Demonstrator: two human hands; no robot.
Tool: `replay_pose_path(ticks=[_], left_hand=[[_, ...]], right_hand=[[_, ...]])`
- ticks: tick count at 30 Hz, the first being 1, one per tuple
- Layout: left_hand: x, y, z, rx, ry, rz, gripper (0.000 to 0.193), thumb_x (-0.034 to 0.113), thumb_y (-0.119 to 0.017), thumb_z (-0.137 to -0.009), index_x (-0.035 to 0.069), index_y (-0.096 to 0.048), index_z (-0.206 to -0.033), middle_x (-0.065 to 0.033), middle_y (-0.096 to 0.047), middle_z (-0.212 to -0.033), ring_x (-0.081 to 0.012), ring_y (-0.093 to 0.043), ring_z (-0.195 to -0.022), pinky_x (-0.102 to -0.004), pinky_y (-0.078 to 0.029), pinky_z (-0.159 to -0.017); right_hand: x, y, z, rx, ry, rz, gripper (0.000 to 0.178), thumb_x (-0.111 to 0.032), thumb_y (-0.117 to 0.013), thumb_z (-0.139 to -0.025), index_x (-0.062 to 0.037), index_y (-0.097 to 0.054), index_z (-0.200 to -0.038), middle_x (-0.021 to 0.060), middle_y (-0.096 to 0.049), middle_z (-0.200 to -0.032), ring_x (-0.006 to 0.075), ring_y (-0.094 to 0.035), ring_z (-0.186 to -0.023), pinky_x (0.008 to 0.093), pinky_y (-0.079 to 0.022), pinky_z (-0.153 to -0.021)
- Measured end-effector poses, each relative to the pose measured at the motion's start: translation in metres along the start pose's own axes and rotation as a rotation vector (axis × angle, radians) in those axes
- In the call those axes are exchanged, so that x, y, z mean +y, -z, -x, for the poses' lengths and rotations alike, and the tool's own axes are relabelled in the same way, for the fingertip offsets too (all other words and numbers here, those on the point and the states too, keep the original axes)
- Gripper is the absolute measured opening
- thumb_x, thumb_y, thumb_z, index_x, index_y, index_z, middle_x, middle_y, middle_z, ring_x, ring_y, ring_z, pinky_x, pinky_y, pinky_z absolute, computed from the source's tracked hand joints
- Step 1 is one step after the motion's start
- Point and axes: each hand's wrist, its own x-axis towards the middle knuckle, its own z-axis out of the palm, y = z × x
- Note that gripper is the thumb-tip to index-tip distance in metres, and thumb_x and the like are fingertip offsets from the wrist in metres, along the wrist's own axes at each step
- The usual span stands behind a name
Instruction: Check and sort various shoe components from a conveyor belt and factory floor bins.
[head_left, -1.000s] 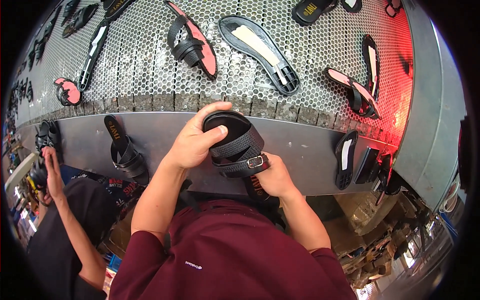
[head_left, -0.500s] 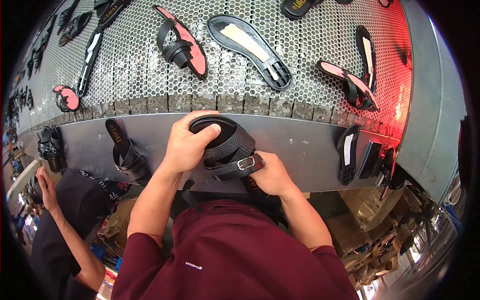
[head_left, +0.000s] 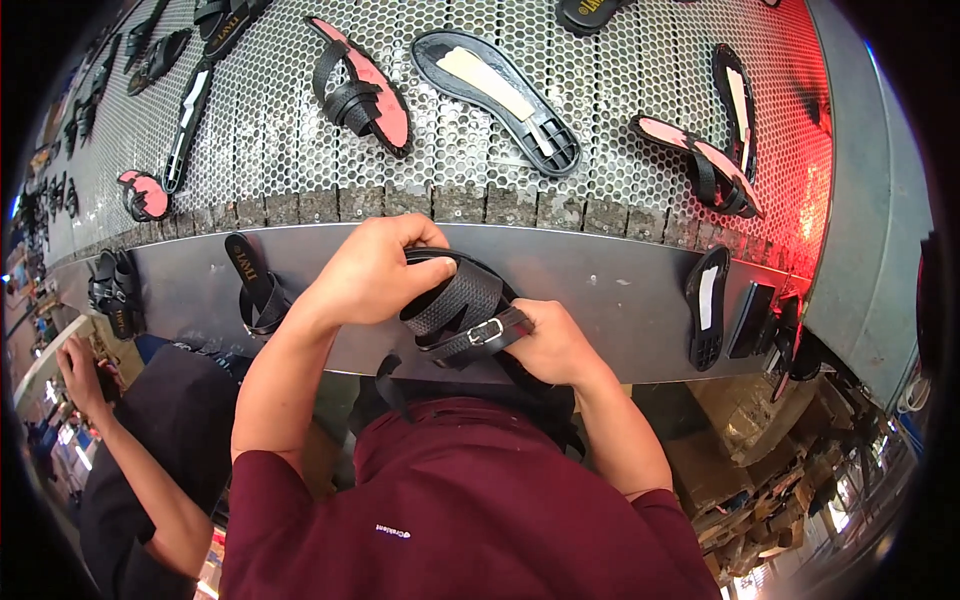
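Note:
Between my two hands is a black sandal [head_left: 455, 300] with a wide textured strap and a narrower buckled strap, held over the near metal ledge [head_left: 620, 310]. My left hand [head_left: 385, 265] is closed on the toe end, its thumb pressed at the sole's edge. My right hand [head_left: 555, 345] wraps the other end just behind the silver buckle [head_left: 486, 331]; its fingers are partly hidden under the sandal. A loose black strap [head_left: 392, 385] hangs below, in front of my maroon shirt.
Beyond the ledge, a perforated metal conveyor [head_left: 270, 110] carries black soles [head_left: 500, 100] and pink-lined uppers [head_left: 365, 90]. A finished sandal [head_left: 258, 285] and a sole [head_left: 708, 305] rest on the ledge. At left a co-worker's arm [head_left: 140, 480] shows. Cardboard boxes [head_left: 745, 430] lie below right.
My left hand has shifted its grip at the toe end, its wrist and knuckles now turned higher over the sandal. The right hand keeps its hold. The co-worker's hand has moved slightly.

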Motion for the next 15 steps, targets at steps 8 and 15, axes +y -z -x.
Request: replay_pose_path(ticks=[8,15], left_hand=[[-0.017,-0.016,0.0,0.067,-0.029,0.256,0.02,0.012,-0.07,-0.082,-0.001,-0.064,-0.096,-0.0065,-0.067,-0.082,-0.0132,-0.063,-0.073,-0.0286,-0.051,-0.068],[-0.054,-0.035,0.013,0.018,0.077,0.589,0.014,0.012,-0.067,-0.089,0.003,-0.06,-0.08,-0.0038,-0.065,-0.077,-0.0079,-0.06,-0.069,-0.0233,-0.051,-0.064]], right_hand=[[-0.011,0.021,0.005,-0.002,0.023,0.008,0.012,-0.009,-0.068,-0.08,0.0008,-0.065,-0.087,0.0075,-0.065,-0.073,0.0083,-0.055,-0.068,0.0299,-0.047,-0.064],[0.009,0.034,-0.002,0.009,0.016,-0.175,0.013,-0.012,-0.067,-0.084,-0.0012,-0.067,-0.091,-0.0012,-0.062,-0.071,0.0052,-0.053,-0.064,0.0256,-0.045,-0.056]])
